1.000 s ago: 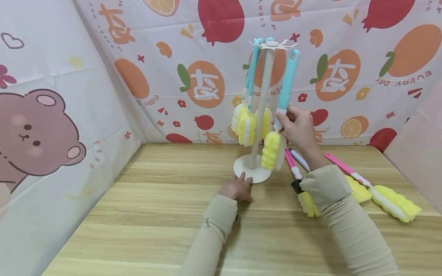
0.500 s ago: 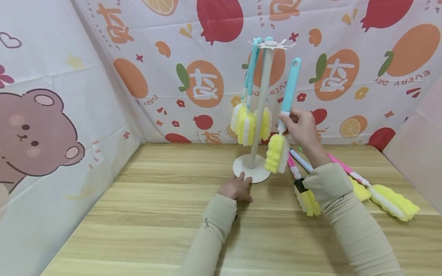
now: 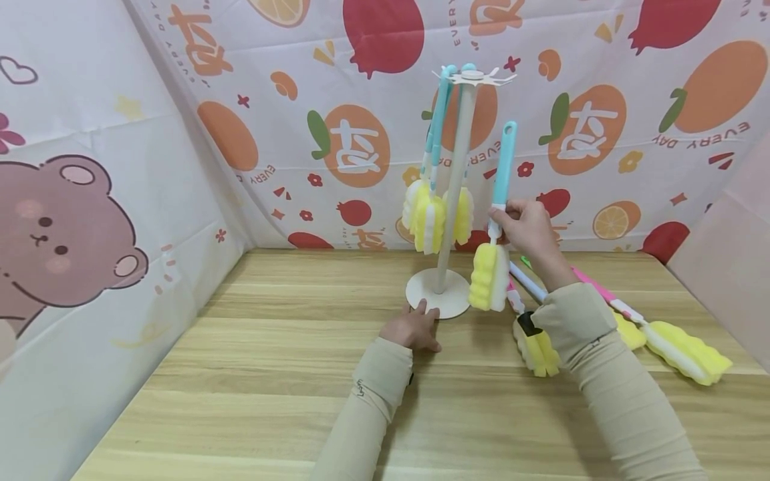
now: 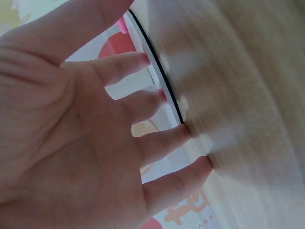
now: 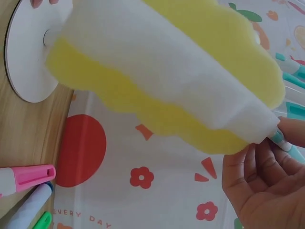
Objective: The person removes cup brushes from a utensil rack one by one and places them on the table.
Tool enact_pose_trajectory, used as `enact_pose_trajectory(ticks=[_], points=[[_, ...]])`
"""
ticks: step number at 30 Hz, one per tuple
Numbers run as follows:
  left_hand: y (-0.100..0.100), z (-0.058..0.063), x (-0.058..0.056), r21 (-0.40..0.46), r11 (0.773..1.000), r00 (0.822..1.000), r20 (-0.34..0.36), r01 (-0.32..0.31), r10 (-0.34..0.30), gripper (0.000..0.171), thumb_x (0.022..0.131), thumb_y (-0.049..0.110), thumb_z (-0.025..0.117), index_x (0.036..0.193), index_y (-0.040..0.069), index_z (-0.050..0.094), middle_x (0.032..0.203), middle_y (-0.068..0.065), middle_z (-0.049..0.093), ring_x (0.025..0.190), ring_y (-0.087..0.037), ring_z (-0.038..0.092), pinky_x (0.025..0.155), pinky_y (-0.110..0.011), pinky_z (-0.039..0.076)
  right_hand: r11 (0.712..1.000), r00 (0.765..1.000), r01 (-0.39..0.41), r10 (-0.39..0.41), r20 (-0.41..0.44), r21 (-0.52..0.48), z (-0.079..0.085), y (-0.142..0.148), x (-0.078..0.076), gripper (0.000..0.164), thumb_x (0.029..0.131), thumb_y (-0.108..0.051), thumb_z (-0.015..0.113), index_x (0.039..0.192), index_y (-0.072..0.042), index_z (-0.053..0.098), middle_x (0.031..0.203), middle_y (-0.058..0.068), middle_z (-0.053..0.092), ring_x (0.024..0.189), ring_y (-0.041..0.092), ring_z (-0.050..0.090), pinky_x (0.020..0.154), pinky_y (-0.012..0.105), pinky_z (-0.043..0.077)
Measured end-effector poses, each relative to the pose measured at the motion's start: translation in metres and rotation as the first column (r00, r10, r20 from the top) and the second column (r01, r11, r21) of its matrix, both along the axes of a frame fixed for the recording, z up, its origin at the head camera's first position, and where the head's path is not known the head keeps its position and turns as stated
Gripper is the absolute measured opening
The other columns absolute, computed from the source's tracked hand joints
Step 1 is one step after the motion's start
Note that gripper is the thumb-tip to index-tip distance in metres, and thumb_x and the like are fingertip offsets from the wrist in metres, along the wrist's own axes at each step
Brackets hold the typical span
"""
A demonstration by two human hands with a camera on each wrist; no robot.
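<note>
My right hand [image 3: 529, 230] pinches a sponge bottle brush [image 3: 490, 275] by the white neck under its turquoise handle. The brush hangs upright, sponge down, just right of a white rack [image 3: 455, 194]. In the right wrist view, its yellow and white sponge [image 5: 167, 76] fills the middle. My left hand [image 3: 411, 329] rests at the front of the rack's round base [image 3: 430, 284]. Its fingers are spread in the left wrist view, with fingertips [image 4: 157, 98] at the base's edge and on the table. Several turquoise-handled brushes [image 3: 430, 215] hang from the rack's hooked top.
On the wooden table [image 3: 271, 374] at the right lie a pink-handled sponge brush [image 3: 686, 351], another with a black band [image 3: 537, 347], a pale-handled one [image 3: 528, 280] and a green tip [image 3: 526, 262]. A fruit-print cloth [image 3: 265, 133] stands behind the table.
The right hand has moved the brush down and slightly right, away from the rack's top; its handle end now sits well below the hooks. The left hand has stayed at the base.
</note>
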State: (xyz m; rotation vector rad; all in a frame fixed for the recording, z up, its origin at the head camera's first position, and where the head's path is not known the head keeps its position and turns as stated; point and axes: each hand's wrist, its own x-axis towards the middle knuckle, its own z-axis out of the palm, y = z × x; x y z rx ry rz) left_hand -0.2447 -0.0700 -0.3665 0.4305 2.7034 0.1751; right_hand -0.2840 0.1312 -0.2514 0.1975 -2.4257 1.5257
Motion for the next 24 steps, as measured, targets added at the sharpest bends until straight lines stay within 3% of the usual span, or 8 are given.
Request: enact_pose_trajectory(ticks=[15,24], points=[[-0.001,0.000,0.001,0.007,1.000,1.000,0.004,-0.001,0.001,0.069,0.081,0.040,0.064,0.139,0.021,0.032,0.149,-0.007,0.016,0.130,-0.035,0.015,0.096,-0.052,0.036,0.999,0.985,-0.027,0.019,0.171,0.047,-0.013,0.006,-0.010,0.035,0.088,-0.029,0.058,0.100,0.004,0.061,0.075,0.010,0.065,0.059,0.020,0.058,0.052,0.022,0.052],[0.000,0.001,0.001,0.003,1.000,1.000,0.006,-0.004,0.004,0.071,0.081,0.040,0.064,0.140,0.021,0.031,0.149,-0.007,0.015,0.130,-0.035,0.014,0.097,-0.053,0.035,0.997,0.978,-0.052,0.041,0.206,0.048,-0.021,0.010,-0.014,0.030,0.089,-0.022,0.056,0.098,0.006,0.061,0.073,0.011,0.065,0.055,0.020,0.059,0.049,0.023,0.052]])
